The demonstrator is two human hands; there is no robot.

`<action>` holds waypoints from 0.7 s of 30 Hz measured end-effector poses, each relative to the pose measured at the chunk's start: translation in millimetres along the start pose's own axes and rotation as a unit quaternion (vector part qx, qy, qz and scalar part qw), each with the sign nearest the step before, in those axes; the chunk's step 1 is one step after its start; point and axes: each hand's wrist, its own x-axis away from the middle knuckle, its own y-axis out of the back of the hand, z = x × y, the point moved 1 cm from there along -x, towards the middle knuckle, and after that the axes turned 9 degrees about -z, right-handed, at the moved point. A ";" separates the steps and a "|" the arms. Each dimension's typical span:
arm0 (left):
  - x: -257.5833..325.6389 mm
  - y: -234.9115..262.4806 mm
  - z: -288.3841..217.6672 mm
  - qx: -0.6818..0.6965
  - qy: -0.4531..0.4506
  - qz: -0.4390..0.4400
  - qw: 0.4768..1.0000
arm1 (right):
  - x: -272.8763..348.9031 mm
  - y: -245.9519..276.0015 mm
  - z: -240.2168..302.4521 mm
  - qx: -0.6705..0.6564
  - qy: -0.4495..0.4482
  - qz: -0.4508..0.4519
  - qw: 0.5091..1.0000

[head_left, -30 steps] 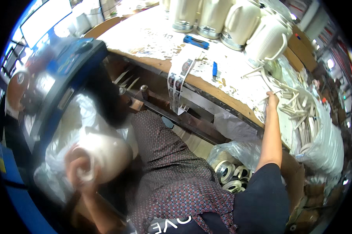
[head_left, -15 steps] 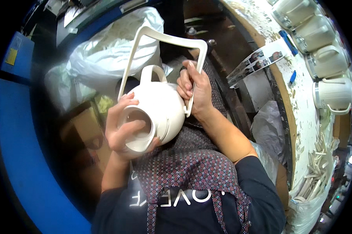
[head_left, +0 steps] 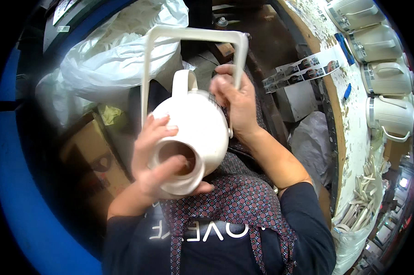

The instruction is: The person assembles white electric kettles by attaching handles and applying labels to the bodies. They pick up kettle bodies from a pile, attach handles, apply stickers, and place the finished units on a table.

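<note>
A white plastic jug body (head_left: 197, 121) is tilted in front of my apron, its round mouth facing me. My left hand (head_left: 148, 158) grips it at the mouth, with the thumb reaching into the opening and the other fingers around the outside. A square-cornered white carrying handle (head_left: 195, 33) swings up beyond the jug, joined near the jug's right side. My right hand (head_left: 238, 98) is closed around the right arm of that handle. Between the handle's arms, a smaller fixed handle (head_left: 184, 82) stands out from the jug. The handle's left end is hidden behind my left hand.
On the right, a worn white bench (head_left: 337, 91) carries several similar jugs (head_left: 390, 114), a strip of stickers (head_left: 308, 69) and a blue cutter (head_left: 344, 48). A bag of white plastic handles (head_left: 358, 208) hangs there. A large white plastic sack (head_left: 115, 64) and a cardboard box (head_left: 101, 160) stand left.
The jug has shifted slightly right and toward me, with its carrying handle still upright. Both hands moved with it, and the left thumb lies across the mouth. My view has shifted slightly.
</note>
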 end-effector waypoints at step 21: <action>1.3 -35.2 95.6 0.500 0.473 -0.157 0.709 | 44.7 -31.5 47.1 0.362 0.274 0.193 0.870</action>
